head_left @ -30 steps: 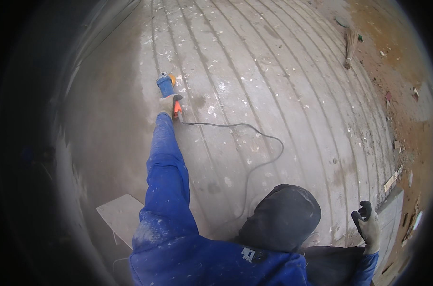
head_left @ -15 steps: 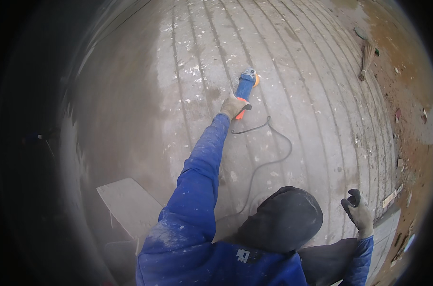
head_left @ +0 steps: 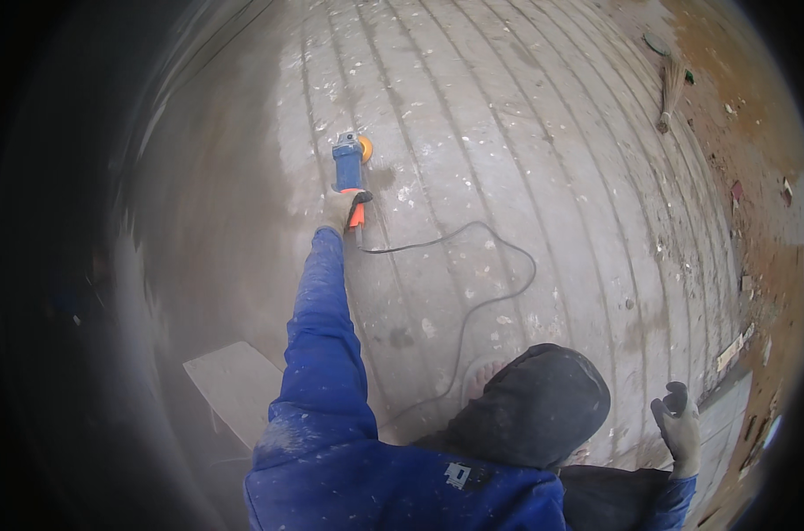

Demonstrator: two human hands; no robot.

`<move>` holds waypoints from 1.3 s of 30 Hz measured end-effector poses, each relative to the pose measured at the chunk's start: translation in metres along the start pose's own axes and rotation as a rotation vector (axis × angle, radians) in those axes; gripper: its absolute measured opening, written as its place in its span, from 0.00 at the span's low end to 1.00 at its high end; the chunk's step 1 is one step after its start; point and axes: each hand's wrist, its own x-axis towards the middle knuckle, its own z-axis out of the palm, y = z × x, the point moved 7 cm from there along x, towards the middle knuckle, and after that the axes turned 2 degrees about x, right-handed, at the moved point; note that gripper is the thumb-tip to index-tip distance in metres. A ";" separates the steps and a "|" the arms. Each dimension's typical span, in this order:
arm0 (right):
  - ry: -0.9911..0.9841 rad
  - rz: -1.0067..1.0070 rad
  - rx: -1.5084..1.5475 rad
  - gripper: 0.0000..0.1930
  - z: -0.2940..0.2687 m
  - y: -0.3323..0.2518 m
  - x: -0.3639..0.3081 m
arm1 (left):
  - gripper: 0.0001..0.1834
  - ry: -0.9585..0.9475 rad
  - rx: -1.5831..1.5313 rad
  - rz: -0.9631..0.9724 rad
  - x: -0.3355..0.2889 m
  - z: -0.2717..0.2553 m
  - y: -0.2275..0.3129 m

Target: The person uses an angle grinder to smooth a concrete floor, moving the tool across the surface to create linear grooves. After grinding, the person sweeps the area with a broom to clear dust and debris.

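My gloved left hand [head_left: 338,211] is wrapped around the orange rear handle of an angle grinder [head_left: 348,168] with a blue body. A yellow-orange disc [head_left: 365,149] shows at the right side of its head, close over the grooved concrete surface [head_left: 446,190]. A dark power cord [head_left: 533,270] trails from the handle, loops to the right and runs back toward my knee. My gloved right hand [head_left: 680,425] is off to the right, loosely curled with thumb and fingers apart, and nothing shows in it. Whether the disc touches the concrete I cannot tell.
A pale board [head_left: 235,385] lies at the lower left. My bent knee [head_left: 534,403] in dark trousers fills the lower middle. A straw broom [head_left: 672,93] lies at the far right, by brown, debris-strewn ground [head_left: 751,168]. Dusty haze and dark shadow cover the left side.
My left hand has moved the grinder leftward across the concrete, drawing the cord out with it. In the picture my right hand sits slightly lower and farther right.
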 end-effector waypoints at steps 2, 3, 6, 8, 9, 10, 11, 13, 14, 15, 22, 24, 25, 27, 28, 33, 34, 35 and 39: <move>-0.009 0.050 0.076 0.23 -0.001 0.008 -0.002 | 0.26 -0.023 0.008 -0.023 0.022 -0.013 0.002; -0.014 0.066 0.050 0.24 0.000 0.011 -0.002 | 0.25 -0.022 0.033 -0.073 0.031 -0.020 0.000; 0.000 0.041 -0.002 0.24 0.001 0.008 0.000 | 0.19 -0.059 -0.058 -0.132 0.054 -0.032 0.002; 0.010 -0.010 -0.049 0.23 0.003 -0.002 0.004 | 0.20 -0.062 -0.049 -0.154 0.049 -0.041 -0.007; -0.019 0.007 -0.022 0.23 0.008 -0.005 0.008 | 0.22 -0.082 -0.051 -0.113 0.040 -0.043 -0.010; -0.046 0.019 0.004 0.23 0.013 -0.011 0.014 | 0.24 -0.080 -0.054 -0.056 0.024 -0.044 -0.016; -0.066 0.004 0.034 0.23 0.016 -0.019 0.022 | 0.25 -0.084 -0.040 -0.053 0.006 -0.043 -0.025; -0.148 -0.068 -0.043 0.25 0.034 -0.042 0.042 | 0.31 -0.183 -0.039 -0.034 -0.028 -0.031 -0.035; -0.187 -0.105 -0.113 0.27 0.046 -0.056 0.057 | 0.32 -0.247 0.026 -0.032 -0.045 -0.019 -0.037; -0.227 -0.195 -0.188 0.28 0.065 -0.075 0.075 | 0.33 -0.277 0.064 0.003 -0.062 -0.008 -0.037; -0.108 -0.617 -0.120 0.31 0.221 -0.218 0.133 | 0.39 -0.287 0.150 0.072 -0.084 0.024 -0.025; -0.128 -0.793 -0.148 0.29 0.262 -0.247 0.114 | 0.39 -0.265 0.069 -0.023 -0.063 0.010 -0.029; -0.149 -0.792 -0.212 0.29 0.280 -0.252 0.108 | 0.39 -0.236 0.085 -0.046 -0.052 -0.001 -0.031; -0.152 -0.852 -0.276 0.29 0.309 -0.263 0.097 | 0.37 -0.179 0.116 -0.100 -0.033 -0.027 -0.033; -0.195 -0.846 -0.295 0.32 0.319 -0.265 0.098 | 0.35 -0.133 0.119 -0.114 -0.024 -0.042 -0.032; -0.248 -0.799 -0.456 0.37 0.344 -0.264 0.102 | 0.32 0.002 -0.028 -0.152 -0.014 -0.104 -0.039; -0.306 -0.758 -0.504 0.38 0.349 -0.262 0.102 | 0.32 -0.020 -0.035 -0.147 -0.022 -0.109 -0.045; -0.297 -0.771 -0.505 0.39 0.351 -0.265 0.100 | 0.32 -0.032 -0.040 -0.126 -0.034 -0.112 -0.053; -0.250 -0.809 -0.565 0.41 0.354 -0.274 0.094 | 0.29 -0.118 -0.141 -0.096 -0.068 -0.105 -0.079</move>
